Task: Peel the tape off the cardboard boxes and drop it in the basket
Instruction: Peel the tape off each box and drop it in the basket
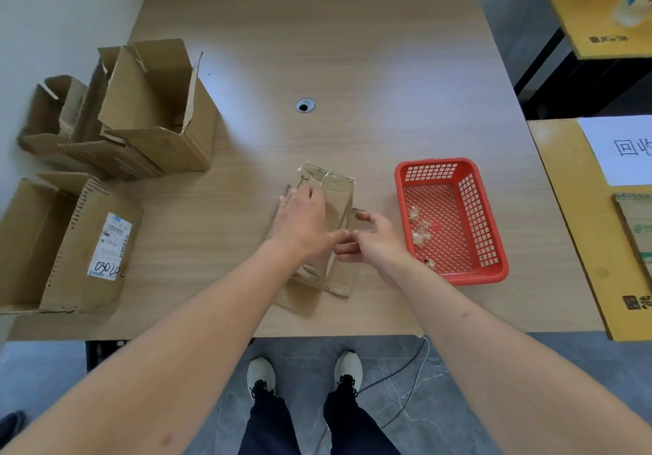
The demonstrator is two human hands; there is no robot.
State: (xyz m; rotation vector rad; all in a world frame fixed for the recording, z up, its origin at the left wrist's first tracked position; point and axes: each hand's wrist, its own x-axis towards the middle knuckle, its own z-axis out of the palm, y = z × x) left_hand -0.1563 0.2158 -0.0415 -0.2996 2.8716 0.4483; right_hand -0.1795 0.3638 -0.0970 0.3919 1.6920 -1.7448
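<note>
Opened cardboard boxes (141, 112) stand at the worktop's (352, 48) left edge. At centre, the left hand (300, 218) presses flat on a flattened box (328, 235), grip wide. The right hand (375, 239) pinches clear tape (340, 207) there. A red basket (451, 221) just right holds tape scraps (420, 232).

One head-worn camera looks steeply down from above the standing person, facing forward across the table (352, 48), close over both forearms.
</note>
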